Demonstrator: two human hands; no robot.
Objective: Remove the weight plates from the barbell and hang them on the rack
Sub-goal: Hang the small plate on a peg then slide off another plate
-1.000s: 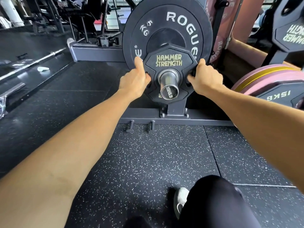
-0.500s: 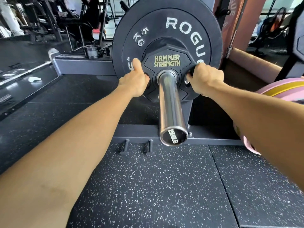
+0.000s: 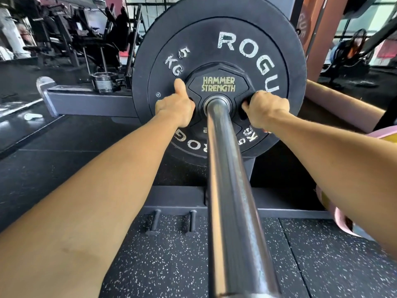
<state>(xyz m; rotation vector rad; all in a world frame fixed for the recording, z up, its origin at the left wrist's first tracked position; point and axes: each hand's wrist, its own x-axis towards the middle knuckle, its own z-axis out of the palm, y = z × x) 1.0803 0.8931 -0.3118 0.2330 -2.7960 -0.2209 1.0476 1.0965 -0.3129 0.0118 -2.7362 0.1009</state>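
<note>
Both hands were clamped on the small plate (image 3: 217, 100), fingers hooked into its grip slots: the left hand (image 3: 175, 108) at nine o'clock of the hub, the right hand (image 3: 265, 110) at three. The plate sat far up the bar (image 3: 229, 190), against the big plate (image 3: 219, 67). The bar's long axis ran straight back toward the person, so the plate likely had to slide that way, both hands equally near.

Small plate (image 3: 218, 87) farther along sleeve (image 3: 232, 190)
</note>
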